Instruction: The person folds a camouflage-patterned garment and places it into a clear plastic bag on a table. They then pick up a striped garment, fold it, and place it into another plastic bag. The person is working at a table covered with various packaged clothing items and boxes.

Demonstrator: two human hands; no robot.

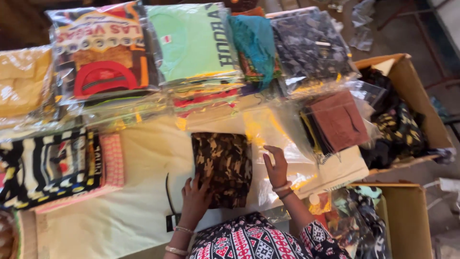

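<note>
A folded camouflage-print garment [222, 165] in brown, tan and black lies on a pale cloth-covered table [143, 192]. My left hand [195, 200] rests flat on its lower left corner, fingers spread. My right hand [275, 168] lies with fingers apart on a clear plastic bag [280, 144] just right of the garment. Both wrists wear bangles. Neither hand grips anything.
Stacks of bagged folded shirts line the far side: a red-and-yellow print [103, 52], a light green one [194, 41], a dark patterned one [311, 45]. A striped black-and-white garment [48, 168] lies left. Open cardboard boxes [412, 91] of clothes stand right. A black tag [171, 221] lies near my left wrist.
</note>
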